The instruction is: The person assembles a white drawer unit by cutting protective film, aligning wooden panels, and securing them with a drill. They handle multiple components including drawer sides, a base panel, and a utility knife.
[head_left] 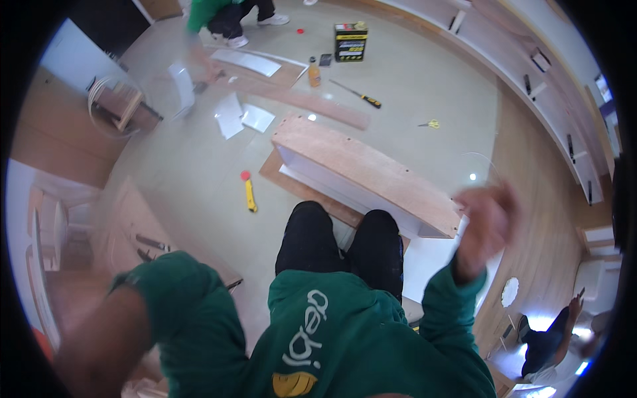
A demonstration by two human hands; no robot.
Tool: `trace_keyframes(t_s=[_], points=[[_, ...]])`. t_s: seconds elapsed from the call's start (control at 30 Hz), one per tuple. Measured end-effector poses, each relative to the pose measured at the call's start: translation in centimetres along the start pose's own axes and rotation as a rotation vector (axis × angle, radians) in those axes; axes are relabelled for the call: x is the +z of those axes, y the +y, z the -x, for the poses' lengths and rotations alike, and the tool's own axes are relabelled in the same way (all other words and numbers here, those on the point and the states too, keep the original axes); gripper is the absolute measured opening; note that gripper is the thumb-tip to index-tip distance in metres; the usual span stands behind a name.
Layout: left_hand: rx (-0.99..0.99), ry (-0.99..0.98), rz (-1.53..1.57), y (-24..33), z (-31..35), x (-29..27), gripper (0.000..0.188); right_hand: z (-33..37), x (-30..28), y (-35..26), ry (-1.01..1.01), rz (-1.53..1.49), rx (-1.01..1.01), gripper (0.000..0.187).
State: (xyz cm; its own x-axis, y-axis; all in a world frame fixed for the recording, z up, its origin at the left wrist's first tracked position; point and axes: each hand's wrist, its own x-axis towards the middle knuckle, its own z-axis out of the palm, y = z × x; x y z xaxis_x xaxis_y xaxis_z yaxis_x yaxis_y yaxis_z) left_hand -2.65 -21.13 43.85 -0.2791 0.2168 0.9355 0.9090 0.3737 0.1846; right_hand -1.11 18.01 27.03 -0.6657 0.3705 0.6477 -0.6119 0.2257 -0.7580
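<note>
A long wooden box with one side facing me (358,159) lies on the floor before my knees, its white inner face partly showing. Beside its right end hovers my right hand (490,222), raised and smeared by motion. A thin pale curved strand (483,156) shows just above that hand; whether the fingers hold it I cannot tell. My left forearm (109,338) reaches out to the lower left, and its hand is lost in blur and the dark rim. Nearest to it is a wooden panel (139,219) with dark-handled tools (152,243) on it.
A yellow utility knife (249,194), yellow scissors (432,124), a screwdriver (358,94), a small bottle (314,73) and a black-yellow can (350,43) are on the floor. Another person (222,20) crouches far left by long boards (298,101). Someone else (551,345) is at lower right.
</note>
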Motion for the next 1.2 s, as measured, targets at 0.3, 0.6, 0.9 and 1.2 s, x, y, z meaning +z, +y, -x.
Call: trace_keyframes(t_s=[0.3,0.6,0.9,1.2], points=[[-0.946,0.154,-0.354,-32.0,23.7,10.8,0.042,10.3,3.5,26.6,-0.416,0.589,0.315,0.022],[-1.804,0.785,1.112,-45.1,26.8,21.3,0.085,16.5,-0.5,16.6,-0.204,0.430,0.973,0.023],[-1.760,1.332,1.209,-52.3,28.5,24.7,0.035,20.2,1.5,12.9,-0.336,0.612,1.085,0.022],[-1.634,0.564,0.996,-37.8,27.6,24.1,0.036,12.3,6.1,13.4,-0.500,0.547,0.744,0.024]])
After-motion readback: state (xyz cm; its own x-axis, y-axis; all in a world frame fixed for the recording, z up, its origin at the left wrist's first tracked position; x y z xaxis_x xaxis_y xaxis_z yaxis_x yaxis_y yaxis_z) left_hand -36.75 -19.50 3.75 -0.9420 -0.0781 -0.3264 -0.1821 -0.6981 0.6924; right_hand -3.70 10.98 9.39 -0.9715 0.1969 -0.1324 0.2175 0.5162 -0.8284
